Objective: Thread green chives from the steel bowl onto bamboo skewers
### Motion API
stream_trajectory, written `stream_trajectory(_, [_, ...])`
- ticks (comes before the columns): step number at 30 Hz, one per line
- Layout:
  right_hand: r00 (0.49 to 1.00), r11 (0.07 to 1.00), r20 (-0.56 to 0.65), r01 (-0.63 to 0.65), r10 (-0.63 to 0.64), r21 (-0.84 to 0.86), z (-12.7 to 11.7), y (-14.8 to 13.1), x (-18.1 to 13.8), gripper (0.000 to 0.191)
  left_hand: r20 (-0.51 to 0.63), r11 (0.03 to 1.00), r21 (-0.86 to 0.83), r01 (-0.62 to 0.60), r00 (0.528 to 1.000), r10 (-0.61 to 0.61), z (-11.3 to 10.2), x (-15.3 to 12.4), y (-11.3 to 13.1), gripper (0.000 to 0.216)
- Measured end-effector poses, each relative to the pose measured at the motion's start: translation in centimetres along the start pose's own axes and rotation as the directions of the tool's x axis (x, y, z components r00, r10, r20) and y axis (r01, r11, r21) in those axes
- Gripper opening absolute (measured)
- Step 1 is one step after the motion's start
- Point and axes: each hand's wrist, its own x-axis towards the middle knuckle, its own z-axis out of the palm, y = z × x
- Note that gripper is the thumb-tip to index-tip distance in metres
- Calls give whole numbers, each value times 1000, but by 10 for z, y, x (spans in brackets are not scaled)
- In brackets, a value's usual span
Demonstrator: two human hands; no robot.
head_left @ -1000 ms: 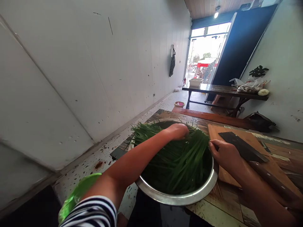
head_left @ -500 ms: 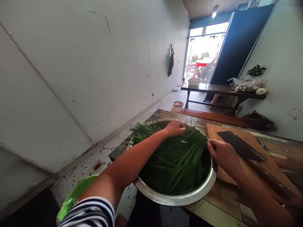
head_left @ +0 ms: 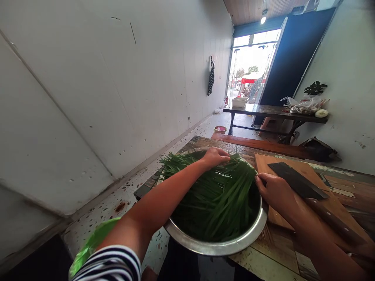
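A wide steel basin (head_left: pixel 219 249) holds a heap of long, flat green garlic chives (head_left: pixel 216 203), with some leaves sticking out over the left rim. My left hand (head_left: pixel 216 158) reaches across to the far side of the basin, fingers curled closed at the chives there; its fingertips are partly hidden. At the right rim, my right hand (head_left: pixel 274 188) is closed in a pinch at the ends of a chive bundle. Beside it, a wooden cutting board (head_left: pixel 260 162) carries a cleaver with a dark blade (head_left: pixel 294 179) and a brown handle, partly under my right forearm.
The basin stands on a worn plank table (head_left: pixel 281 255). A green plastic bag lines a bin (head_left: pixel 90 242) on the floor at lower left. Beyond are a red-brown bench (head_left: pixel 258 143) and a dark table (head_left: pixel 263 110) with a white tub (head_left: pixel 239 102) and bagged goods (head_left: pixel 306 105).
Both hands stay in nearly the same places. My left hand's fingers have shifted slightly at the far chives, and the view has moved a little.
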Motion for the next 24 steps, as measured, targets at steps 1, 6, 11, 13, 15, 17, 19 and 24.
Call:
stream_trajectory(1, [1000, 1000, -4, 0, 0, 1, 0, 0, 0, 33, -14, 1000, -15, 20, 1000, -20, 0, -1, 0, 14])
stream_trajectory(6, [1000, 1000, -21, 4, -3, 16, 1, -1, -1, 34, -13, 997, -66, 48, 999, -48, 1, -4, 3, 8])
stream_trajectory(11, [1000, 1000, -20, -1, 1, 16, 0, -2, -1, 34, -2, 992, -99, 83, 997, -84, 1, -6, 5, 7])
stream_trajectory(13, [1000, 1000, -20, -1, 1, 15, 0, -2, -1, 33, 10, 990, -107, 88, 996, -88, 1, -6, 4, 6])
stream_trajectory(15, [1000, 1000, -25, -1, 1, 14, 0, -1, -2, 34, 21, 990, -109, 88, 996, -86, 1, -5, 3, 5])
stream_trajectory(17, [999, 1000, -35, 1, -1, 14, 1, 0, -2, 34, 26, 991, -105, 85, 996, -82, 0, -4, 2, 4])
stream_trajectory(19, [999, 1000, -43, 3, -3, 14, 2, 0, -2, 34, 25, 993, -91, 79, 997, -77, 0, -3, 1, 6])
stream_trajectory(24, [999, 1000, -51, 14, -13, 17, 3, 2, -1, 34, 22, 995, -65, 75, 997, -74, -1, -3, 0, 14])
